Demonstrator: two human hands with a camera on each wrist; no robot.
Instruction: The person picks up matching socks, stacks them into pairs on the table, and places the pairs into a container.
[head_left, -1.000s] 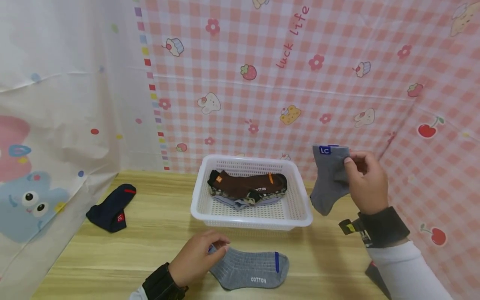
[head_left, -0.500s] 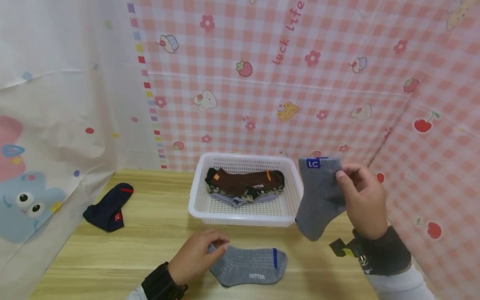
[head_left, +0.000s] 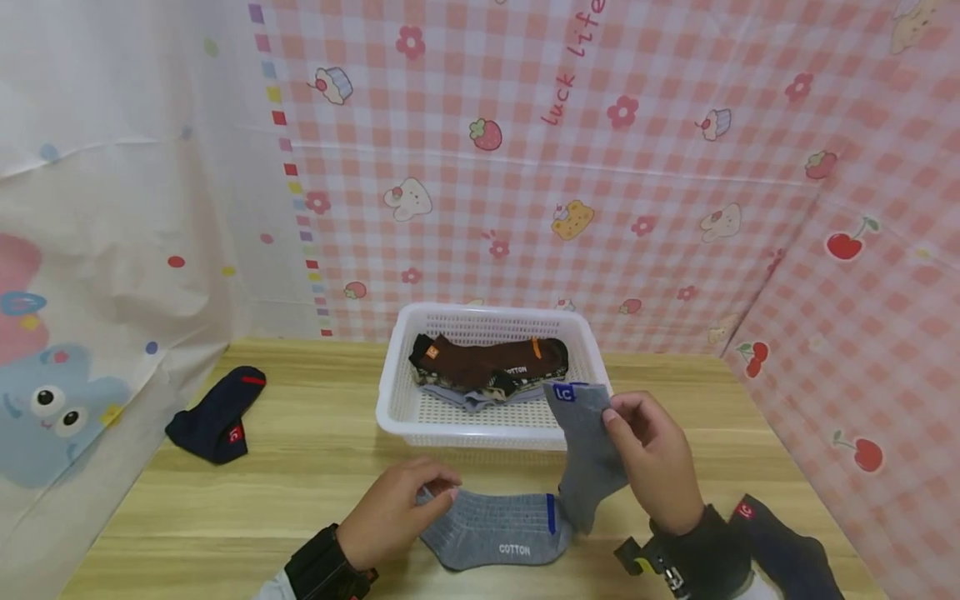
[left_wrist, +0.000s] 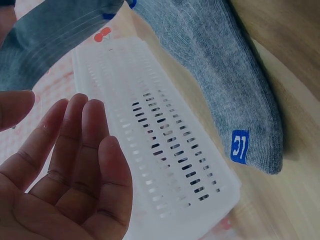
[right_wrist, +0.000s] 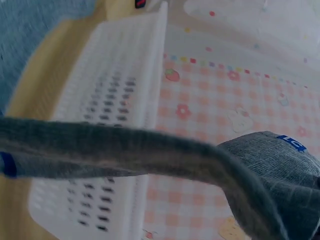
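My right hand (head_left: pixel 660 462) pinches a grey sock (head_left: pixel 587 450) near its cuff, thumb in front. The sock hangs with its blue LC label at the top, its toe overlapping the end of a second grey sock (head_left: pixel 491 529) in the head view. That ribbed sock lies flat on the table, marked COTTON, with a blue stripe at the toe. My left hand (head_left: pixel 397 512) is above its cuff end, hiding part of it. In the left wrist view the fingers (left_wrist: pixel 70 135) are relaxed with nothing between them, and the lying sock's blue label shows.
A white perforated basket (head_left: pixel 393 417) stands behind the hands, holding a stack of socks with a brown sock (head_left: pixel 480 367) on top. One dark navy sock (head_left: pixel 217 417) lies at the left, another dark sock (head_left: pixel 787 542) beside my right wrist. Patterned cloth walls (head_left: pixel 450 108) surround the table.
My right hand has brought the grey sock left and down, from beside the basket to the lying sock's toe. The dark sock at the right now shows more. My left hand stays put.
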